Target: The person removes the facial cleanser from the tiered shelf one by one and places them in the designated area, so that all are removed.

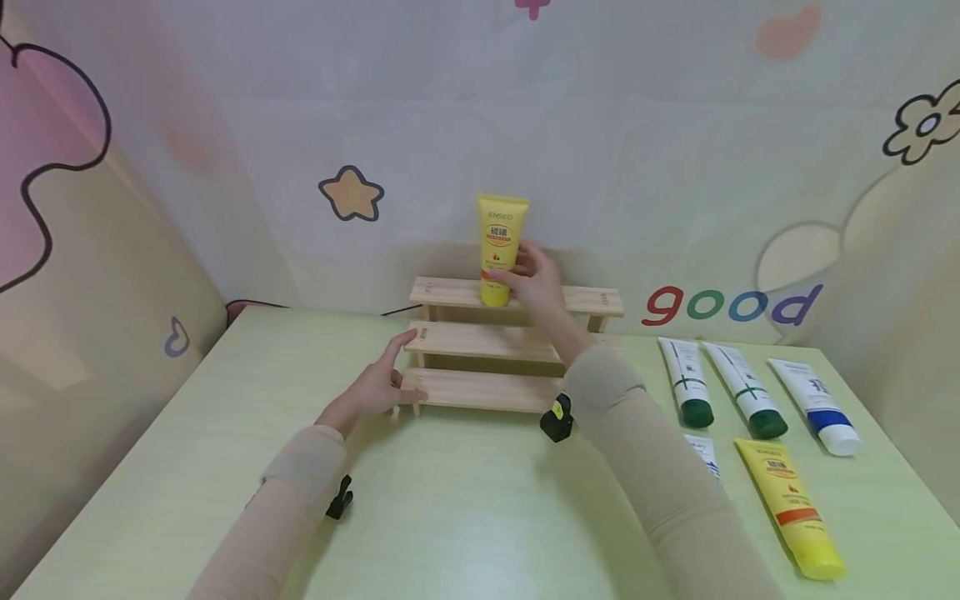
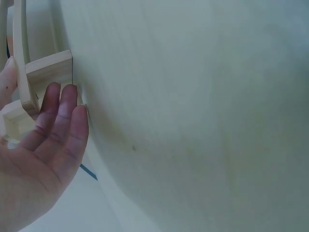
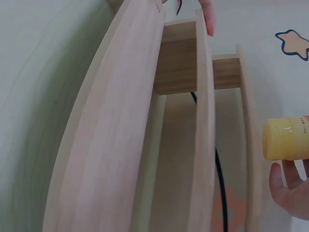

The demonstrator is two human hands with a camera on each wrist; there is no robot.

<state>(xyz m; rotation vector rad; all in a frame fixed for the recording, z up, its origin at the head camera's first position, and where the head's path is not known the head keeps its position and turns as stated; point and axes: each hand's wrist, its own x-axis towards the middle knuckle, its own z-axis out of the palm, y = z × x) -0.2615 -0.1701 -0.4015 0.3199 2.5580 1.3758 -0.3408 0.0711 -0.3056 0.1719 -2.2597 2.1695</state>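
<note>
A three-tier wooden stand [image 1: 487,339] rests against the backdrop. My right hand [image 1: 540,283] holds a yellow squeeze tube [image 1: 498,237] upright, cap down, thumb on its front and fingers behind. In the right wrist view the tube's yellow cap [image 3: 277,139] is right by the edge of the top tier [image 3: 251,145]. My left hand [image 1: 373,385] grips the stand's left end, index finger on the middle tier and thumb at the bottom tier. The left wrist view has its other fingers [image 2: 77,130] loosely bent beside the stand's end piece [image 2: 50,65].
On the table's right lie two white tubes with green caps [image 1: 684,375] [image 1: 742,383], a white-and-blue tube [image 1: 813,404] and another yellow tube [image 1: 791,508]. My right sleeve [image 1: 660,475] partly hides one more white tube [image 1: 703,454]. A patterned backdrop [image 1: 420,108] closes off the rear.
</note>
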